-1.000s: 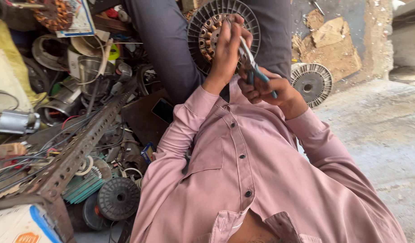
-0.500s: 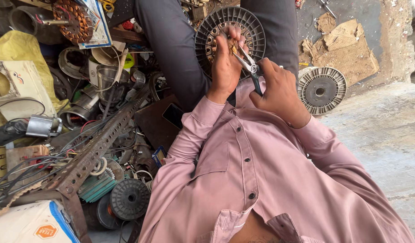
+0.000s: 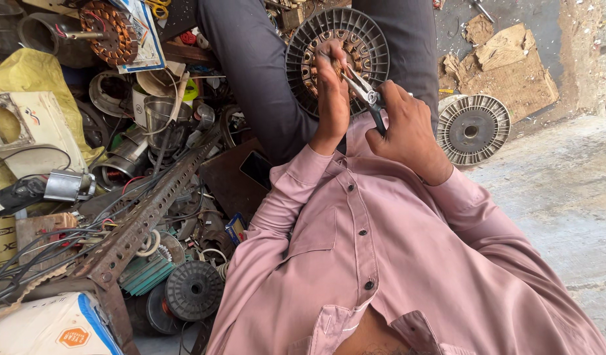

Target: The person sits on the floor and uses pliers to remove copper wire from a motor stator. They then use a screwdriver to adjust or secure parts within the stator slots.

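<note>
Head view: right hand (image 3: 403,126) grips pliers (image 3: 365,93), tips on the round ribbed motor disc (image 3: 372,41) between the knees; left hand (image 3: 332,89) curls over its copper windings. Silver disc (image 3: 473,129) lies right; perforated angle iron (image 3: 140,220) and scrap crowd left.

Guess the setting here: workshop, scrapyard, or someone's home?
Most likely a small motor repair workshop. The right hand works pliers on a finned motor rotor, steadied by the left hand; a copper-wound stator lies among scrap.
</note>
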